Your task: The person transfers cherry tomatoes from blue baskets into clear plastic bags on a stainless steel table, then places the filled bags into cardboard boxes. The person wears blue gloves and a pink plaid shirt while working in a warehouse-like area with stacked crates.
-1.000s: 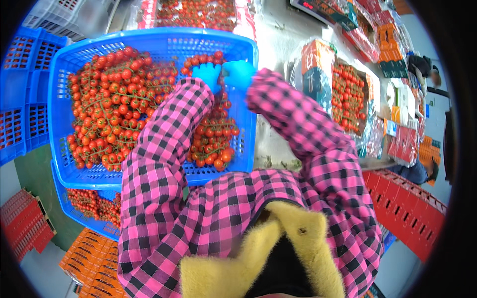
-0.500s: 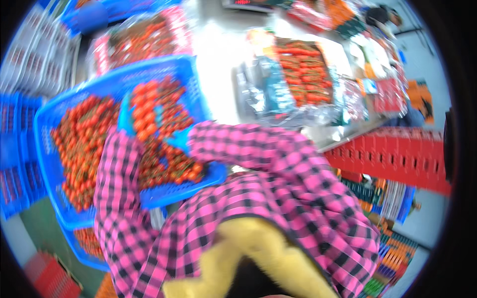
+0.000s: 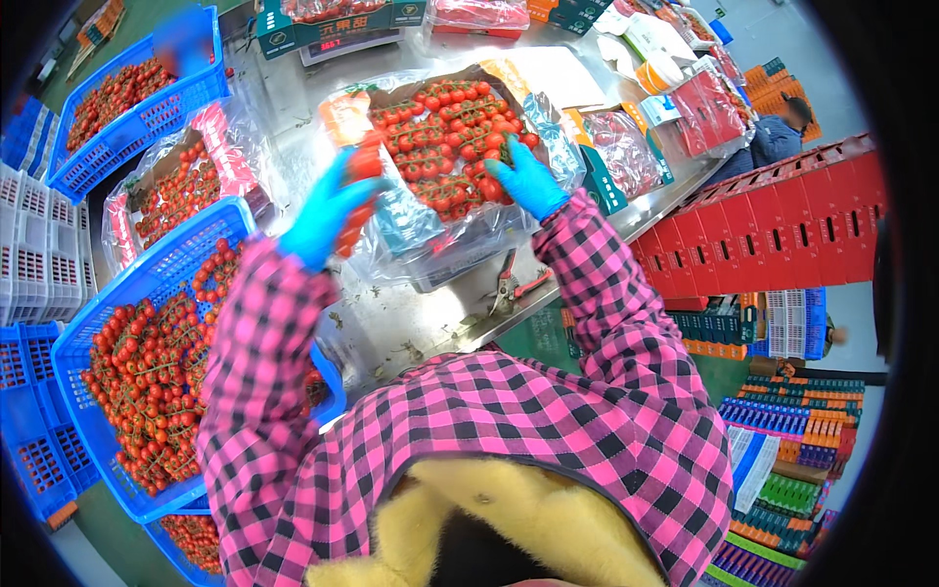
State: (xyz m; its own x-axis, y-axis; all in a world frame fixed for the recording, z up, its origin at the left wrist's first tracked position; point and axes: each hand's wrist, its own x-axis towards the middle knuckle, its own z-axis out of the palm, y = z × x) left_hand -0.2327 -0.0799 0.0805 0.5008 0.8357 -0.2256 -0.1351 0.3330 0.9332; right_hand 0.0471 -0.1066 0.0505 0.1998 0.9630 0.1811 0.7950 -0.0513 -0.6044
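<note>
Left hand (image 3: 325, 209) is wrapped round a bunch (image 3: 365, 162) at the box (image 3: 403, 212)'s left edge; right hand (image 3: 529, 182) half-curled at the boxed tomatoes (image 3: 452, 132), can't tell if gripping. Probably light, bruises easily, so cup it loosely.

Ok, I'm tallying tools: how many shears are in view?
1 pair: red-handled shears, on the steel table between its near edge and the tomato box. Others may be hidden.

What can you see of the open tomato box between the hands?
The box looks like cardboard, with orange and teal flaps folded outward and clear film around it. Red tomatoes on green stems fill it in rows. It sits askew over the metal table. The right hand touches tomatoes inside; the left hand holds a blurred bunch by its left edge.
</note>
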